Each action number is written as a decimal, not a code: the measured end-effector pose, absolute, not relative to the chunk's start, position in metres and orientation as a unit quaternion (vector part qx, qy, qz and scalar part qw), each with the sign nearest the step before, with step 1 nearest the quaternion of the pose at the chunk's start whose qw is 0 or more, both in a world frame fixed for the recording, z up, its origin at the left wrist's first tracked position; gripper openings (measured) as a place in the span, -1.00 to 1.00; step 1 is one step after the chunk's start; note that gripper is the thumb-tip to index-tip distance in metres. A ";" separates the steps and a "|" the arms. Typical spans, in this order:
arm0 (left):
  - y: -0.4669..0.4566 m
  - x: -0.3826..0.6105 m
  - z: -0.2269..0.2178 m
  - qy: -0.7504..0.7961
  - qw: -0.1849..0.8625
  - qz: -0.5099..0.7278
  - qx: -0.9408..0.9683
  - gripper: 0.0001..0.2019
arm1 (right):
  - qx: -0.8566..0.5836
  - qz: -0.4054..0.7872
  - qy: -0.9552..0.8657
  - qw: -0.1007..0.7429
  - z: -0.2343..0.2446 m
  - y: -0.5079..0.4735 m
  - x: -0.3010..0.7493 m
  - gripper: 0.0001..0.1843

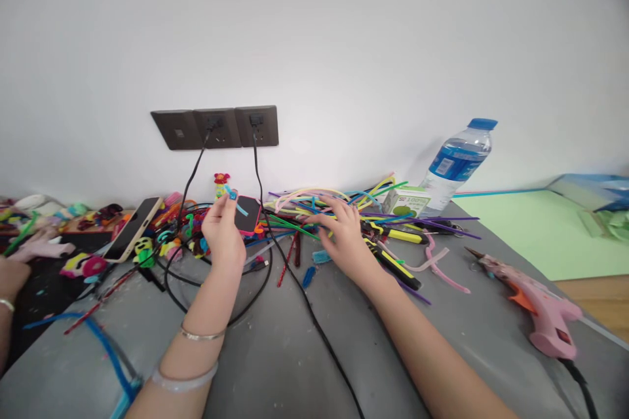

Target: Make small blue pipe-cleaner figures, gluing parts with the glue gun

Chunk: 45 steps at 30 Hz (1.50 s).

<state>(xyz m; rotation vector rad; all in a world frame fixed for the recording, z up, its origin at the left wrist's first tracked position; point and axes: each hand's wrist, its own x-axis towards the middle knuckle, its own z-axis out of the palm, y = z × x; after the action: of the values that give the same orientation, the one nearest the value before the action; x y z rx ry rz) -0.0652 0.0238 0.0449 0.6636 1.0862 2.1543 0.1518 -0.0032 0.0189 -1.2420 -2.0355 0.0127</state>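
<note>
My left hand (223, 232) is raised, thumb and fingers pinched on a short light-blue pipe cleaner piece (241, 209). Behind it lies a small dark-screened device (249, 215) with a pink edge. Over the pile of colored pipe cleaners (295, 203) reaches my right hand (341, 236), its fingers apart and nothing visible in its grasp; whether the fingertips touch the pile I cannot tell. Just below that hand are short blue fuzzy pieces (308, 277). Two yellow-and-black handled pliers (398, 265) lie to its right.
At the right rests a pink glue gun (553, 314). A tilted water bottle (457, 160) leans behind a green-and-white box (407, 201). Black cables (314, 324) cross the table from the wall sockets (216, 127). A phone (132, 230) and another person's hand (12, 278) are left.
</note>
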 end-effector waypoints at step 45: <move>-0.011 -0.004 0.034 0.305 0.705 0.572 0.289 -0.63 | -0.310 0.240 -0.733 0.556 0.039 -0.010 0.151 -0.97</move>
<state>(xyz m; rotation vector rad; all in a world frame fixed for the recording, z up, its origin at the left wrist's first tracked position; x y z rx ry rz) -0.0044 -0.0109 0.0337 0.6416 0.6779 1.2720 0.1506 -0.0100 0.0393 -0.7323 -1.7293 0.5675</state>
